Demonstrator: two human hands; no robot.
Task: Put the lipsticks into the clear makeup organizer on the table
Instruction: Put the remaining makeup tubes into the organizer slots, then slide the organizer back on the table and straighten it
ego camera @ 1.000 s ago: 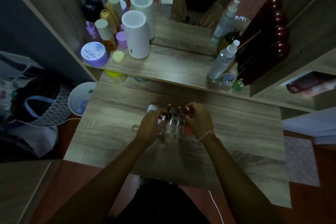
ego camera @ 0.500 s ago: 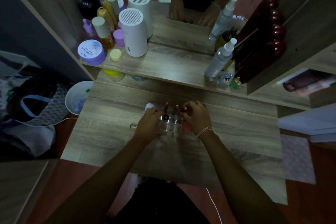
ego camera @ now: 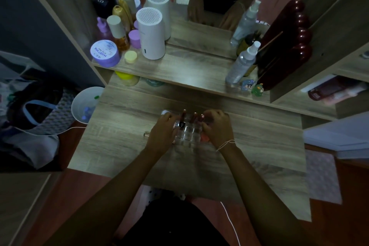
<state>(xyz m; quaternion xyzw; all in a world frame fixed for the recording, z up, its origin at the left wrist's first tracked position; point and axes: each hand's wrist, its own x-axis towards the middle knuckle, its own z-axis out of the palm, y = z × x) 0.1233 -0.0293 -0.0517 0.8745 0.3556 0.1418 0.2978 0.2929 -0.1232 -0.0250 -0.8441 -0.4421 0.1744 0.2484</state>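
Observation:
The clear makeup organizer stands in the middle of the wooden table, between my hands. Several lipsticks stand upright in its far compartments. My left hand presses against its left side, fingers curled around it. My right hand is curled against its right side, with something pinkish-red showing under the palm. One slim tube lies on the table just left of my left hand. A small white object sits behind my left fingers.
A raised shelf holds a white cylinder device, a purple jar, bottles, a spray bottle and small figurines. A mirror stands behind. A white bin sits left of the table.
Both hands and the organizer have stayed together in the same place on the table; the fingers shifted slightly. The view drifted a little.

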